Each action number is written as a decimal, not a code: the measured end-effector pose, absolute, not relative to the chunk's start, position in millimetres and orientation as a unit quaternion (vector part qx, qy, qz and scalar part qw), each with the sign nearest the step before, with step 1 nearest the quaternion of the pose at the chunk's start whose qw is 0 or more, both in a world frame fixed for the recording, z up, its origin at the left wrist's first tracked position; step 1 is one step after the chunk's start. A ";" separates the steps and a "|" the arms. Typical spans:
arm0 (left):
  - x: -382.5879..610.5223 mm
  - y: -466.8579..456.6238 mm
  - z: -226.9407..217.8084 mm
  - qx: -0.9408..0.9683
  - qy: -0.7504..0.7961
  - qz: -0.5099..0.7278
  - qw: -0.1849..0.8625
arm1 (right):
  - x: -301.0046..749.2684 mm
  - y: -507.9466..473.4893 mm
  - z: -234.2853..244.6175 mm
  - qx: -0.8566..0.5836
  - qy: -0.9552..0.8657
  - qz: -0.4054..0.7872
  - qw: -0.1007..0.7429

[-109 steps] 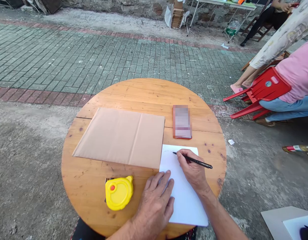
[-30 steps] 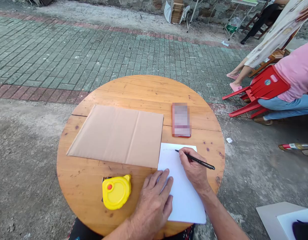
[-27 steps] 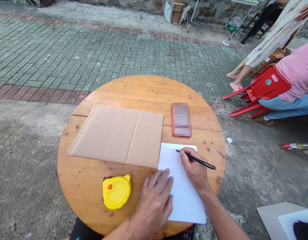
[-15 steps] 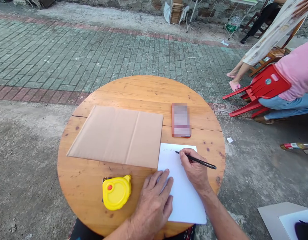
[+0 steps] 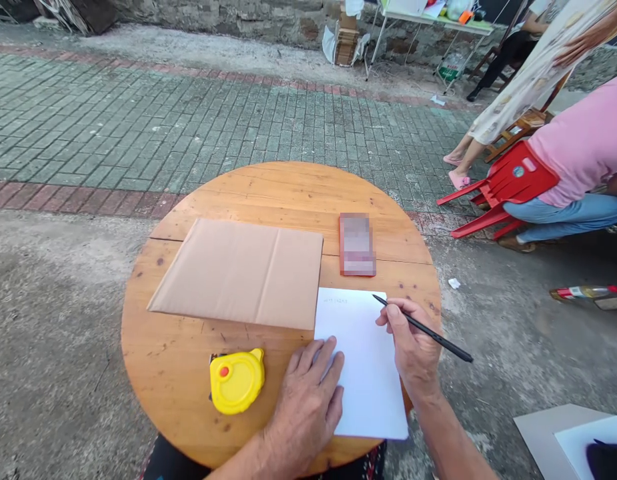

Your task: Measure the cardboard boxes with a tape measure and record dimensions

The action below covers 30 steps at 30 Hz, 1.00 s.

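My right hand (image 5: 413, 337) is closed around a black pen (image 5: 433, 332), whose tip points up and left over the top right part of the white paper (image 5: 363, 373). A short line of faint handwriting shows near the paper's top left. Flat on the paper's left edge lies my left hand (image 5: 311, 390), fingers stretched out. To its left rests a yellow tape measure (image 5: 237, 383) with a red button. A brown cardboard sheet (image 5: 238, 273) lies beyond it, its right side bordering the paper. Beyond the paper is a red-edged phone (image 5: 357, 245), its screen blurred.
Everything lies on a round wooden table (image 5: 288, 183). A person in pink sits on a red plastic chair (image 5: 518, 173) at the right. A bottle (image 5: 583, 293) lies on the ground. Grey board (image 5: 538, 433) with paper is at the lower right. A folding table (image 5: 438, 20) stands by the wall.
My right hand has moved right with the pen, away from the writing, and the pen now tilts more steeply. My left hand stays on the paper. The view has tipped up slightly.
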<state>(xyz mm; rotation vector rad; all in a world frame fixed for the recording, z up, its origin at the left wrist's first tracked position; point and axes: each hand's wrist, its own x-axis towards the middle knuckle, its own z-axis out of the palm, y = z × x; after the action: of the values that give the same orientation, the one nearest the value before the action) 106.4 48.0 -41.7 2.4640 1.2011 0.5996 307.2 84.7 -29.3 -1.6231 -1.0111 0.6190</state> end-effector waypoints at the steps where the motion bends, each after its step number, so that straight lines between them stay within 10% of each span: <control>1: 106.3 47.8 -41.1 0.867 0.422 0.206 0.166 | 309.5 78.9 -29.1 -0.687 -0.426 0.266 0.525; 20: 106.9 39.3 -40.6 0.872 0.432 0.164 0.163 | 316.5 56.5 -30.9 -0.572 -0.813 -0.092 0.055; 30: 106.3 38.3 -30.8 0.873 0.428 0.158 0.173 | 326.7 57.5 -41.0 -0.563 -0.817 -0.084 0.086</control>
<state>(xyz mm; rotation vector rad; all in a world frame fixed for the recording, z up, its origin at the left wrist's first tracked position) 106.3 38.3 -30.8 2.4754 1.2143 0.4484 326.7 57.5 -41.0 -1.6793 -2.4365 -0.2502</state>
